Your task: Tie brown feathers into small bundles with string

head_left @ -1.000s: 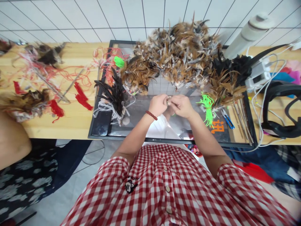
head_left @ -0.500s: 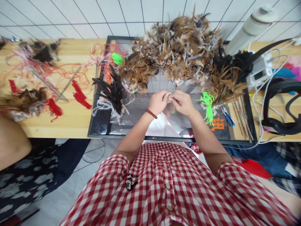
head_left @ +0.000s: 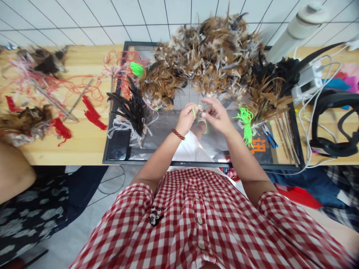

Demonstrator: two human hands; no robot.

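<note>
My left hand [head_left: 187,118] and my right hand [head_left: 216,115] meet over the dark glass board [head_left: 168,149], just in front of a large heap of brown feathers [head_left: 209,59]. The left hand is closed on a small bundle with a green string [head_left: 194,111] showing above its fingers. The right hand pinches at the same bundle, and a loop of green string [head_left: 206,126] hangs below it. A bead bracelet sits on my left wrist.
A black feather bunch [head_left: 134,108] lies left of my hands. Green strings [head_left: 246,123], blue snips [head_left: 270,138] and thin sticks [head_left: 286,138] lie on the right. Cables, a headset [head_left: 333,123] and a bottle [head_left: 297,31] stand at far right. Another person's arm [head_left: 12,172] is at left.
My hands have lifted slightly toward the feather heap and parted a little. A green string now shows between them, and the right hand's fingers have spread more.
</note>
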